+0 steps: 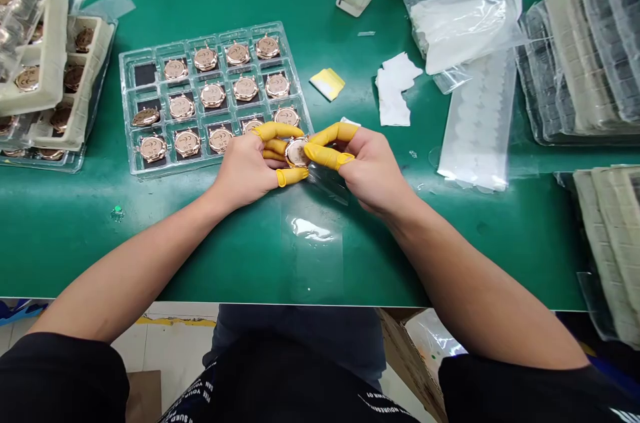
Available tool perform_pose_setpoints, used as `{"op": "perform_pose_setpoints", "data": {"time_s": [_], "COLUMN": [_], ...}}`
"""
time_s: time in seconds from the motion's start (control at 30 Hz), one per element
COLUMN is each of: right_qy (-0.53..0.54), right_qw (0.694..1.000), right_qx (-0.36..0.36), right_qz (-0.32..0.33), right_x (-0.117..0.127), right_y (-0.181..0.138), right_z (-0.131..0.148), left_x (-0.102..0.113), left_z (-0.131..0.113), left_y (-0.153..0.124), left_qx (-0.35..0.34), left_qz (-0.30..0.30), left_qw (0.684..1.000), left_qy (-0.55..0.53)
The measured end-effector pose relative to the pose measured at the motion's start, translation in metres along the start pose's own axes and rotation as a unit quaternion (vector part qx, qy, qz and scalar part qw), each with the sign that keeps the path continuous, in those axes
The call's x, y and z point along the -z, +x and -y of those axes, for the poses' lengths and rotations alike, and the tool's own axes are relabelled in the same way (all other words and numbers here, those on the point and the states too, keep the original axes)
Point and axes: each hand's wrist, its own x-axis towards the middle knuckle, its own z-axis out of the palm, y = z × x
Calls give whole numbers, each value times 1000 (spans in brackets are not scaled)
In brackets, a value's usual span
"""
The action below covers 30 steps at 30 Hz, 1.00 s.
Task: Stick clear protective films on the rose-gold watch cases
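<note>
A round rose-gold watch case (297,151) is held between my two hands, just in front of a clear plastic tray (126,93). Yellow finger cots cover the fingertips of my left hand (255,159), which grips the case from the left side. From the right, the cotted thumb and forefinger of my right hand (357,159) close on the same case. A piece of clear film (327,183) hangs below my right fingers. In the tray's compartments sit several similar watch cases on dark pads; one compartment at the far left shows only its black pad (145,74).
Stacked trays of watch cases (75,83) stand at the left. A yellow-and-white pad (328,83), torn white paper (395,91) and bagged white sheets (465,26) lie to the right. Stacks of empty trays (585,49) line the right side. A clear film sheet (313,256) lies near the front edge.
</note>
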Motion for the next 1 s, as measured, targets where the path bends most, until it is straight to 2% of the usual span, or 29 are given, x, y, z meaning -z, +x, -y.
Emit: {"op": "perform_pose_setpoints", "data": {"time_s": [0.17,0.4,0.87,1.0], "right_qy": [-6,-27,-95,-124], "right_qw": [1000,999,993,982], "right_qx": [17,10,66,108], "right_qz": [-23,-24,-35,-91], "right_x": [-3,-4,-5,7], "right_y": [-2,-4,-4,0], "right_z": [-2,0,-5,2], "left_x": [1,2,-1,0], "left_z": [2,7,5,4], "left_y": [1,2,2,2], "left_qx": [-17,-40,-38,-31], "left_qz": [3,12,-9,-12], "left_qw": [1000,999,999,999], "left_qy": [7,11,2,3]}}
